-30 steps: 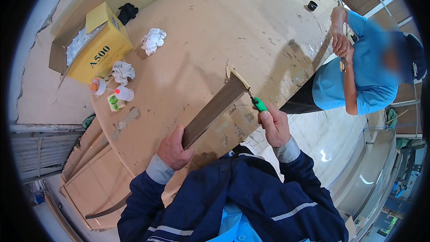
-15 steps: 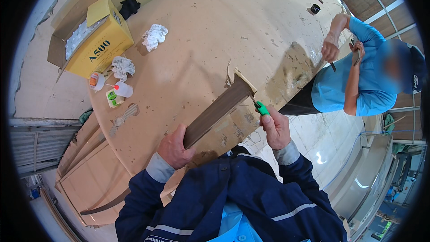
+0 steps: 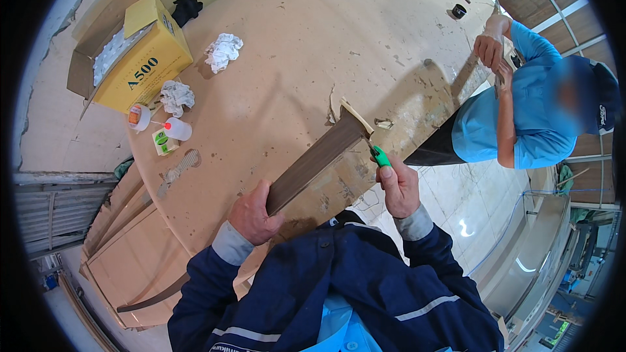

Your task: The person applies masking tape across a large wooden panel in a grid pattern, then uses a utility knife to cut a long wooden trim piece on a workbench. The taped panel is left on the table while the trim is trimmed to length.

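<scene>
My left hand point(image 3: 252, 214) grips the near end of a dark brown wood-grain panel point(image 3: 315, 161), long and narrow, which slants away to the upper right over the table. Pale, rough-edged material point(image 3: 358, 117) shows along its far end. In my right hand point(image 3: 399, 189) is a small green-handled knife point(image 3: 379, 155), my thumb lying along the handle. Its thin metal tip points at the panel's far right corner; whether it touches is too small to tell. A curled scrap point(image 3: 385, 124) lies just beyond that corner.
The stained brown tabletop point(image 3: 287, 45) carries a yellow carton point(image 3: 147, 65), crumpled white paper point(image 3: 223, 52), a white squeeze bottle point(image 3: 178, 129), a tape roll point(image 3: 139, 118) and a black round container point(image 3: 459, 11). A person in a light blue shirt point(image 3: 541, 104) works at the right edge.
A curled scrap now shows on the table beyond the panel's far corner. The other person's hands have come together. My hands and the panel have hardly moved.
</scene>
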Demonstrator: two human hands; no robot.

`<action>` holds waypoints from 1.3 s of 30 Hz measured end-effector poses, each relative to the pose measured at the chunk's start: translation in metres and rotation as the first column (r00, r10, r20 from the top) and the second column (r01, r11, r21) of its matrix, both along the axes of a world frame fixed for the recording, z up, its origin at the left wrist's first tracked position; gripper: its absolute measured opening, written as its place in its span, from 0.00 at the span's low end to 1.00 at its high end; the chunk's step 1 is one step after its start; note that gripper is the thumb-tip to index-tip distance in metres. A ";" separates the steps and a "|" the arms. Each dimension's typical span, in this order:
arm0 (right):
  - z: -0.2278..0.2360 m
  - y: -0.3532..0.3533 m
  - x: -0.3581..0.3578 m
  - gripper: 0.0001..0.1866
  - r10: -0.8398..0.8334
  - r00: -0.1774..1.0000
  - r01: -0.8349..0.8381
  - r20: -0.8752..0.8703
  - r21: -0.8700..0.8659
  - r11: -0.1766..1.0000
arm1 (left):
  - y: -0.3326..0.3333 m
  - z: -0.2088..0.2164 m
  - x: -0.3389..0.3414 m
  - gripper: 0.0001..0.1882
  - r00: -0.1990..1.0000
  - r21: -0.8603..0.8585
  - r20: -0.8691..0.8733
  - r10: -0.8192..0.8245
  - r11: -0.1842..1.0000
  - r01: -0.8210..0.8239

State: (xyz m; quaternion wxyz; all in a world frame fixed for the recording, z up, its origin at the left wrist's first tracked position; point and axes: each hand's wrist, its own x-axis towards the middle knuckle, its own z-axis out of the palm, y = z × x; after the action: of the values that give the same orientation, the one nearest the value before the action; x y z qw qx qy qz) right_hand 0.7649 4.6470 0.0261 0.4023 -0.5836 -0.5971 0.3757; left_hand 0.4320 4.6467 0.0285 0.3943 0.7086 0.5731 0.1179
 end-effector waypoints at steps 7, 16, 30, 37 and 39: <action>-0.017 0.010 -0.003 0.19 -0.026 0.996 0.024 0.082 0.033 0.999 | 0.001 -0.001 0.000 0.25 0.998 -0.068 0.055 0.017 0.998 -0.013; -0.099 0.044 -0.005 0.24 0.072 0.989 -0.063 0.128 -0.069 0.996 | -0.027 0.014 0.009 0.26 0.995 0.015 0.101 0.014 1.000 -0.016; 0.095 0.000 0.028 0.19 0.112 0.916 -0.095 0.385 -0.062 0.994 | -0.011 -0.013 0.013 0.23 0.978 0.238 -0.164 -0.129 0.957 0.166; 0.084 -0.030 -0.010 0.24 0.200 0.820 -0.091 0.536 -0.224 0.970 | 0.000 -0.031 0.022 0.17 0.990 0.378 -0.130 -0.062 0.920 0.107; 0.068 -0.033 -0.017 0.24 0.143 0.827 -0.073 0.543 -0.149 0.986 | 0.001 -0.033 0.025 0.16 0.984 0.393 -0.149 -0.093 0.908 0.145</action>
State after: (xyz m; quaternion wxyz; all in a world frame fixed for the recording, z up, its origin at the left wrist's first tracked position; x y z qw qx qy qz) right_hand 0.7475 4.6144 0.0944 0.1547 -0.6557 -0.6956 0.2495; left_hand 0.4566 4.6473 -0.0048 0.2097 0.8142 0.5160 0.1637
